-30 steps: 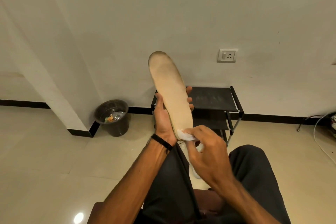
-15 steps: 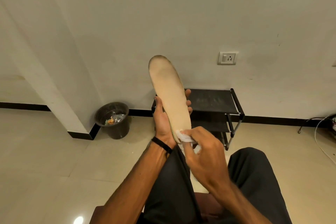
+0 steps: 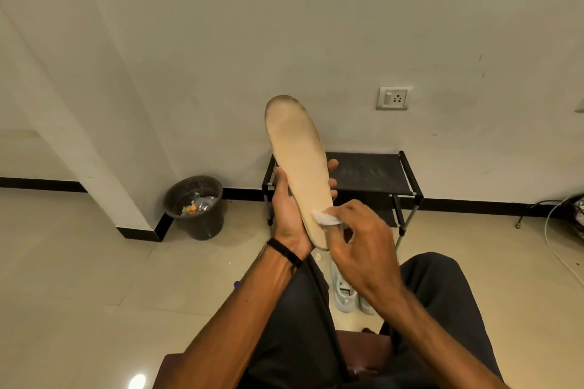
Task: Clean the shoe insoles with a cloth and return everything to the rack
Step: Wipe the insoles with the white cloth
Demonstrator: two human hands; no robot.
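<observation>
A long beige insole (image 3: 297,161) with a grimy toe end stands nearly upright in front of me. My left hand (image 3: 289,215) grips its lower half from the left, thumb on the near edge and fingertips curled round the right edge. My right hand (image 3: 360,246) pinches a small white cloth (image 3: 325,218) and presses it against the insole's heel area. Behind the insole stands the black shoe rack (image 3: 373,174) against the wall. A pair of pale shoes (image 3: 347,297) sits on the floor between my knees, partly hidden by my right arm.
A dark waste bin (image 3: 196,205) with scraps inside stands left of the rack beside a white pillar (image 3: 85,148). Cables (image 3: 556,230) lie on the floor at the right. I sit on a brown seat (image 3: 366,350), dark trousers covering both knees.
The cloth in my right hand has slid a little up the insole's heel area. The view has tilted slightly downward; my left hand keeps the same grip.
</observation>
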